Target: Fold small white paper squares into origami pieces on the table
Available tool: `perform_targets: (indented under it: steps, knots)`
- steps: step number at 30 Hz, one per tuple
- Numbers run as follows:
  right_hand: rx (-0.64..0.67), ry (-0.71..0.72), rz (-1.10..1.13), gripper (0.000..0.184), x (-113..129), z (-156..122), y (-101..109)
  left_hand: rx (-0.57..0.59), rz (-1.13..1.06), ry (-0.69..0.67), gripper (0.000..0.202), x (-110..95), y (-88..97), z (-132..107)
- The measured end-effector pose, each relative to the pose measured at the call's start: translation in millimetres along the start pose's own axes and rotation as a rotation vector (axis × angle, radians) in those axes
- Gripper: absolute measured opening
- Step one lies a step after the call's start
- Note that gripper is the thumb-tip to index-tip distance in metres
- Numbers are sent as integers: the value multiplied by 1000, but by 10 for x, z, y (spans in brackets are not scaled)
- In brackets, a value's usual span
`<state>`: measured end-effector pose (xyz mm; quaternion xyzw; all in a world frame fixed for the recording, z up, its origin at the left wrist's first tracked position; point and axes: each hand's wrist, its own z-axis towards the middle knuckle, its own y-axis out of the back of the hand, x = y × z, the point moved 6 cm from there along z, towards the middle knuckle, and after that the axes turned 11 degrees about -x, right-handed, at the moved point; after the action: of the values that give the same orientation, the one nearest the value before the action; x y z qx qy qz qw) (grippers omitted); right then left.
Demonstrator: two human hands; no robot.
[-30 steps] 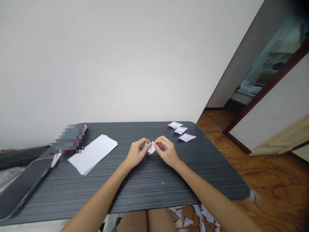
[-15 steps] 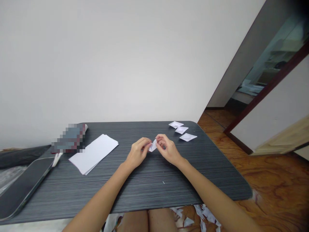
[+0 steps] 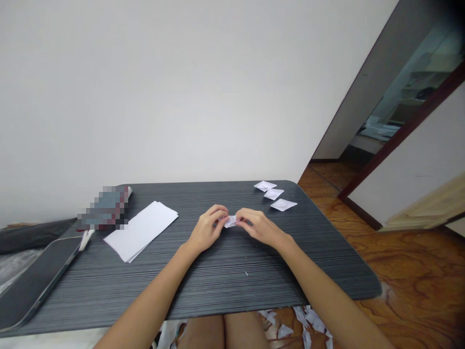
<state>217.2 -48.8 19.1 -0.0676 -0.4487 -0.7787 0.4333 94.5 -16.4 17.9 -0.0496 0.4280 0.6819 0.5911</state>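
Observation:
A small folded white paper boat (image 3: 230, 221) is held between both hands above the middle of the dark table. My left hand (image 3: 209, 226) pinches its left end between thumb and fingers. At the opposite end, my right hand (image 3: 258, 224) grips the paper the same way. The fingers cover both tips of the boat. Beyond my right hand, three finished-looking paper boats (image 3: 284, 205) lie near the table's far right corner. To the left of my left hand rests a stack of white paper sheets (image 3: 142, 230).
The dark striped table (image 3: 218, 295) stands against a white wall (image 3: 218, 87). A pixelated object (image 3: 105, 208) and a dark flat device (image 3: 39, 281) with a white cable lie at the left. Paper scraps (image 3: 308, 322) litter the wooden floor below.
My right hand has turned, its fingers now flatter and pointing more to the left. The paper between my hands looks flatter and more level. The boats and sheets on the table stay put.

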Motion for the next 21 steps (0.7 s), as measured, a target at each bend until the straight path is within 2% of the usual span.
perform_targets:
  steps: [4,7,11,16,21]
  knots:
    - [20,10,-2,10,2,-16,20,97,-84,14,15,25,-35,-1]
    - [26,5,1,11,9,-17,41,173,-114,-2,24,23,-68,-16]
    - [12,-3,-5,11,33,-7,58,161,-65,-66,23,-23,-51,-22]
    - [28,13,-12,12,70,0,47,234,46,-132,27,-69,-65,-49]
    - [33,22,-30,13,72,0,62,146,-57,-95,21,-85,-11,-25]
